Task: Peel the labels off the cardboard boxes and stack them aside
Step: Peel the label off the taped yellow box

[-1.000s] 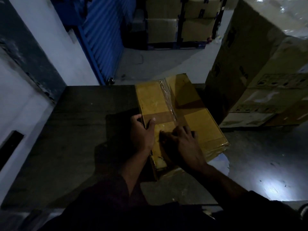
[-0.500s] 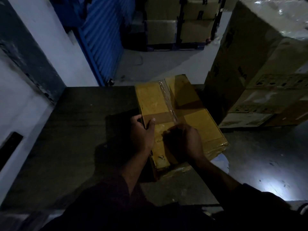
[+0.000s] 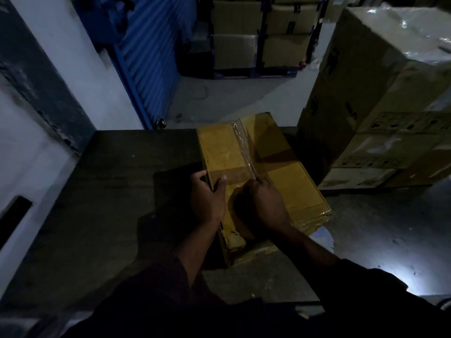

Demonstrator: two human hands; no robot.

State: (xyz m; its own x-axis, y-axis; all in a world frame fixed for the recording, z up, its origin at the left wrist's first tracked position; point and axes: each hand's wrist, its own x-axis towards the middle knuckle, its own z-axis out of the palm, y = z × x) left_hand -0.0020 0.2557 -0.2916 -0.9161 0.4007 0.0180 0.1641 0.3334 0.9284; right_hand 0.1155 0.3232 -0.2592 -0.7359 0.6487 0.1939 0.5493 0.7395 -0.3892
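Box: the yellow cardboard box (image 3: 263,174) lies flat on the dark table (image 3: 117,191), at its far right part.
Tape: a clear tape strip (image 3: 244,147) runs up the box top.
Left hand: the left hand (image 3: 207,198) grips the box's left edge, thumb on top.
Right hand: the right hand (image 3: 266,203) pinches the tape's near end with curled fingers.
Around: big wrapped boxes (image 3: 380,98) stand right of the box; a blue shutter (image 3: 151,52) stands far left of it.

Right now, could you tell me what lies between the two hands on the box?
In the head view, only bare cardboard box top separates the left hand from the right hand.
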